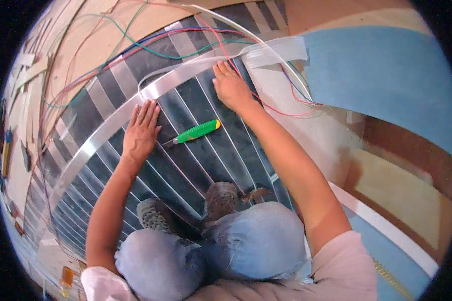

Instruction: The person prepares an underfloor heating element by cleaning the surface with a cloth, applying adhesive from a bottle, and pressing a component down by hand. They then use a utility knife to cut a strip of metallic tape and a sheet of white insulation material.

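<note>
My left hand (141,131) lies flat, its fingers stretched out and their tips at the near edge of a shiny silver tape strip (100,136). The strip runs across a dark sheet of film (186,160) with pale stripes. Farther right, my right hand (232,88) presses down with extended fingers by the strip's right part. Neither hand holds anything. Between my forearms a green utility knife (198,131) with a yellow end rests on the film, its blade end toward the left. A thin white cable (141,83) loops close to my left fingertips.
Red, blue and green wires (150,37) trail over the film's far edge. Translucent ribbed tape (276,52) and a blue sheet (376,75) lie at right. Wood strips (32,90) and a wooden-handled tool (6,153) are at left. My shoes (221,198) stand on the film.
</note>
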`<act>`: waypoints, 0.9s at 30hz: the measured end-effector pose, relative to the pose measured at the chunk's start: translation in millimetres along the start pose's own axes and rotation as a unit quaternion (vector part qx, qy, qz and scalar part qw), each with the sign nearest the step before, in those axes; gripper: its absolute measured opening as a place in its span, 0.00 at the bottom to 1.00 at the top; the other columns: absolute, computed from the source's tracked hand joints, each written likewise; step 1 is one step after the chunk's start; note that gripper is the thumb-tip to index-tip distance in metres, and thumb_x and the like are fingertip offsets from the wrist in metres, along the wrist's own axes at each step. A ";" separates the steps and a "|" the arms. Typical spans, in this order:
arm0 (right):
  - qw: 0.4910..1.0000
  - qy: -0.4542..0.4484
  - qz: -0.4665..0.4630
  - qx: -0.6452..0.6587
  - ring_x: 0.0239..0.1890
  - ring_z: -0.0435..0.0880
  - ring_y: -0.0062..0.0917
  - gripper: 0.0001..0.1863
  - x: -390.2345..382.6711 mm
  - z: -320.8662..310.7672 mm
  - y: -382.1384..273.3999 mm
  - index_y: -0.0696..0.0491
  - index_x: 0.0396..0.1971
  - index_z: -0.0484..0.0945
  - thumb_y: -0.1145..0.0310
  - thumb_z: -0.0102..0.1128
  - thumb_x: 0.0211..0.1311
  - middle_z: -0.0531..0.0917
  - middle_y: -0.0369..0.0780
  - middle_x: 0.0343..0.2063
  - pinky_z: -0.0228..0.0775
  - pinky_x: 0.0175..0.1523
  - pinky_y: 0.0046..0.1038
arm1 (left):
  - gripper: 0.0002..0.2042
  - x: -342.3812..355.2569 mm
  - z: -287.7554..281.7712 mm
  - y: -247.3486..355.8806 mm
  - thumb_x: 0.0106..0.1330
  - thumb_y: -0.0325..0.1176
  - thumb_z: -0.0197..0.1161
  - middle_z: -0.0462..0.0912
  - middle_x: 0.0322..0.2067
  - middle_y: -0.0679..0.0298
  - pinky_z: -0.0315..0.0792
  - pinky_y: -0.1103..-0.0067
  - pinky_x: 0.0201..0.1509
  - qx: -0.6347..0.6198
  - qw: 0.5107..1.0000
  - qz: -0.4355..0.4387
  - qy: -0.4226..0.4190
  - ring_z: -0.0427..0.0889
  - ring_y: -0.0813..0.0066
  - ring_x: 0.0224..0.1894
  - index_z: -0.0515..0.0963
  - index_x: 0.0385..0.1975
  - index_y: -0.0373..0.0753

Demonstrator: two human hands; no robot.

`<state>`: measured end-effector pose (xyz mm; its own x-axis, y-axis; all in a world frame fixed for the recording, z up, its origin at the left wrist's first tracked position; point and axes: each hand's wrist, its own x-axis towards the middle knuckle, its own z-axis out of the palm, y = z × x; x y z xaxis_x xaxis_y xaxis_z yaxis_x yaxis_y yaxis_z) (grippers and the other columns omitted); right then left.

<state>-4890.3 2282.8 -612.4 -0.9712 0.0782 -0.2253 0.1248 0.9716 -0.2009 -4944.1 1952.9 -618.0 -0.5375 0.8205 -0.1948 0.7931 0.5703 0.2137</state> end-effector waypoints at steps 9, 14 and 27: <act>0.998 -0.035 -0.017 -0.049 0.72 0.65 0.47 0.29 1.2 -3.9 70.6 0.65 0.67 0.64 0.64 0.48 0.73 0.62 0.59 0.71 0.58 0.75 0.40 | 0.28 16.8 -5.3 7.7 0.74 0.41 0.54 0.60 0.75 0.58 0.44 0.64 0.82 0.012 1.000 0.013 0.001 0.52 0.62 0.79 0.65 0.71 0.36; 0.999 -0.012 0.037 0.016 0.77 0.57 0.46 0.33 -10.4 -2.7 63.6 0.60 0.72 0.60 0.57 0.48 0.74 0.58 0.55 0.74 0.50 0.78 0.42 | 0.18 45.7 -12.1 7.8 0.70 0.36 0.60 0.78 0.59 0.55 0.64 0.62 0.71 -0.036 0.990 0.062 0.125 0.73 0.55 0.65 0.76 0.56 0.34; 0.938 0.285 0.185 0.065 0.76 0.59 0.45 0.34 -12.5 40.7 18.3 0.62 0.69 0.64 0.58 0.56 0.69 0.63 0.53 0.72 0.47 0.79 0.43 | 0.13 261.1 -32.4 90.5 0.69 0.37 0.61 0.79 0.44 0.54 0.74 0.62 0.53 -0.027 0.965 0.200 0.166 0.79 0.53 0.48 0.76 0.47 0.37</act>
<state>-4867.6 2290.5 -652.1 -0.8025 0.5473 0.2374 0.4625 0.8221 -0.3321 -5021.9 2220.0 -618.4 -0.2610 0.9380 0.2282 0.9450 0.1999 0.2590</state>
